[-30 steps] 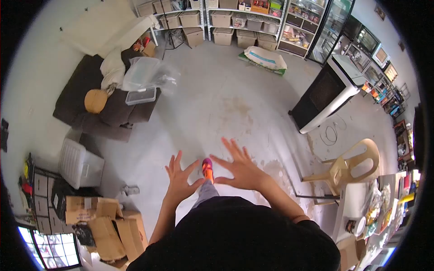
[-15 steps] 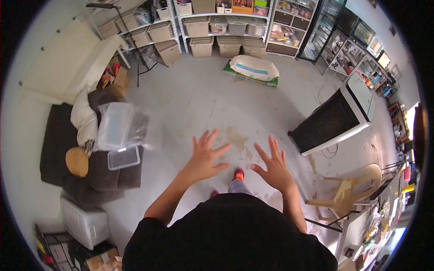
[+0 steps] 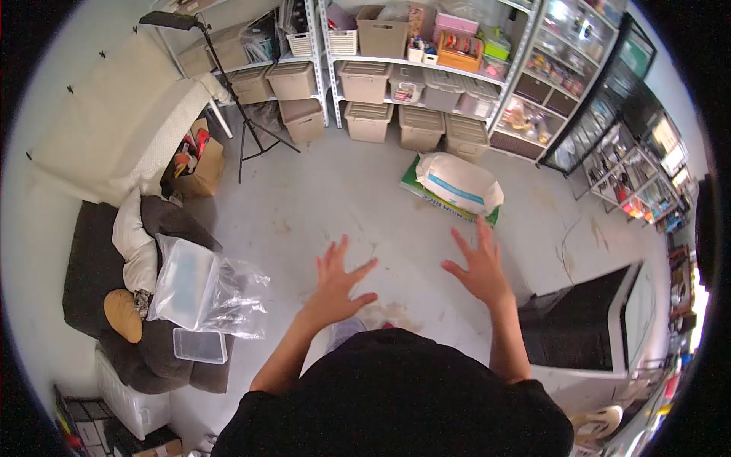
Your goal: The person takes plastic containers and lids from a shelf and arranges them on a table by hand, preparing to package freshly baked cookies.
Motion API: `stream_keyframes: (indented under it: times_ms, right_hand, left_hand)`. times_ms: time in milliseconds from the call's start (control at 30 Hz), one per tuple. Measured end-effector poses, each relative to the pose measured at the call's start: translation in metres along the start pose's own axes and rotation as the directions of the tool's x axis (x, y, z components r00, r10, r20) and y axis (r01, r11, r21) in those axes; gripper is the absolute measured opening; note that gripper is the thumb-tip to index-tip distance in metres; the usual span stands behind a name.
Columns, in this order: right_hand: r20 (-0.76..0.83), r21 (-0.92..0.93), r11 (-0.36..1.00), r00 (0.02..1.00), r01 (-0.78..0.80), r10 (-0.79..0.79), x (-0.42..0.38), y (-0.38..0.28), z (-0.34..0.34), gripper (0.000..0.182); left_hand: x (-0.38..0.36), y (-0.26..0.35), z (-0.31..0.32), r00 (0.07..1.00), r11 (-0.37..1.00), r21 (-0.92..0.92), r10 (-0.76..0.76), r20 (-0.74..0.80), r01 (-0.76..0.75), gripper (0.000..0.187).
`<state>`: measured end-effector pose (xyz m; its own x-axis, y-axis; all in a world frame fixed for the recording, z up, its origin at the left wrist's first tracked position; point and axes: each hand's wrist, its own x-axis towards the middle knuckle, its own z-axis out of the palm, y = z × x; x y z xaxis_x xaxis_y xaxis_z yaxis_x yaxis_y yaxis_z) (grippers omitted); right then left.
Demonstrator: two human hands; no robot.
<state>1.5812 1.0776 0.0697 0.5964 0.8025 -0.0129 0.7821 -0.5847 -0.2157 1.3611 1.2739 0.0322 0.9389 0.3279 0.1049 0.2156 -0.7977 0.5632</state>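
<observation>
Dark fabric covered the sofa [image 3: 91, 263], well left of the white sack [image 3: 457, 183], with crinkled clear plastic [image 3: 240, 297] on it. Our left hand [image 3: 340, 286], fingers spread, hovered left of the sack and nearer us, above smooth, stained grey floor [image 3: 304, 202]. The plump sack lay on green packaging [image 3: 415, 186], before shelved tan bins [image 3: 365, 81]. Our right hand [image 3: 481, 268], fingers splayed, hovered on its near side; the black cooler [image 3: 571, 324] stood right of it.

Single head-worn view, forward and steeply down, room-wide, edges perhaps stretched and dark.
</observation>
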Motion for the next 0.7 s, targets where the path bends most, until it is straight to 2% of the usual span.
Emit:
stream_keyframes:
  times_ms: [33, 100, 133, 200, 267, 300, 333, 400, 467, 600, 667, 700]
  right_hand:
    - [-0.005, -0.019, 0.994, 0.994, 0.110, -0.111, 0.039, -0.012, 0.003, 0.070]
    - [-0.001, 0.011, 0.944, 0.944, 0.329, -0.329, 0.113, -0.041, 0.016, 0.071]
    - [-0.004, 0.012, 0.943, 0.943, 0.334, -0.334, 0.144, -0.059, 0.019, 0.071]
    - [0.128, 0.181, 0.846, 0.841, 0.501, -0.526, 0.201, -0.088, 0.023, 0.070]
    - [0.134, 0.254, 0.841, 0.844, 0.477, -0.519, 0.255, -0.095, 0.038, 0.070]
    - [0.129, 0.306, 0.832, 0.846, 0.462, -0.517, 0.292, -0.098, 0.042, 0.071]
    - [0.098, 0.282, 0.838, 0.855, 0.467, -0.509, 0.326, -0.097, 0.044, 0.071]
    - [0.165, 0.100, 0.958, 0.945, 0.270, -0.283, 0.375, -0.087, 0.048, 0.073]
    - [0.185, 0.109, 0.968, 0.953, 0.224, -0.241, 0.424, -0.070, 0.037, 0.073]
    - [0.176, 0.139, 0.988, 0.980, 0.068, -0.092, 0.505, -0.027, 0.029, 0.074]
    - [0.182, 0.132, 0.979, 0.975, -0.154, 0.128, 0.542, -0.003, 0.025, 0.071]
    - [0.208, 0.138, 0.968, 0.961, -0.211, 0.180, 0.562, 0.013, 0.030, 0.073]
  left_hand:
    - [0.016, -0.013, -0.010, 0.996, 0.998, 0.016, -0.063, -0.069, 0.064, 0.060]
    - [0.049, -0.053, -0.021, 0.986, 0.991, -0.030, -0.133, -0.103, 0.130, 0.059]
    - [0.066, -0.074, -0.027, 0.974, 0.982, -0.072, -0.184, -0.131, 0.176, 0.059]
    - [0.103, -0.118, -0.036, 0.967, 0.973, -0.078, -0.227, -0.115, 0.219, 0.058]
    - [0.143, -0.166, -0.048, 0.964, 0.965, -0.132, -0.243, -0.110, 0.228, 0.057]
    - [0.167, -0.195, -0.052, 0.966, 0.970, -0.078, -0.238, -0.096, 0.232, 0.057]
    - [0.199, -0.213, -0.063, 0.969, 0.973, -0.028, -0.229, -0.092, 0.228, 0.056]
    - [0.263, -0.243, -0.086, 0.973, 0.974, 0.033, -0.223, -0.055, 0.225, 0.055]
    - [0.326, -0.271, -0.105, 0.997, 0.997, 0.037, -0.065, -0.043, 0.067, 0.054]
    - [0.455, -0.293, -0.130, 0.993, 0.995, 0.080, 0.058, 0.104, -0.066, 0.052]
    - [0.509, -0.303, -0.130, 0.974, 0.979, 0.053, 0.186, 0.132, -0.195, 0.051]
    - [0.536, -0.310, -0.129, 0.973, 0.980, 0.045, 0.185, 0.135, -0.192, 0.051]
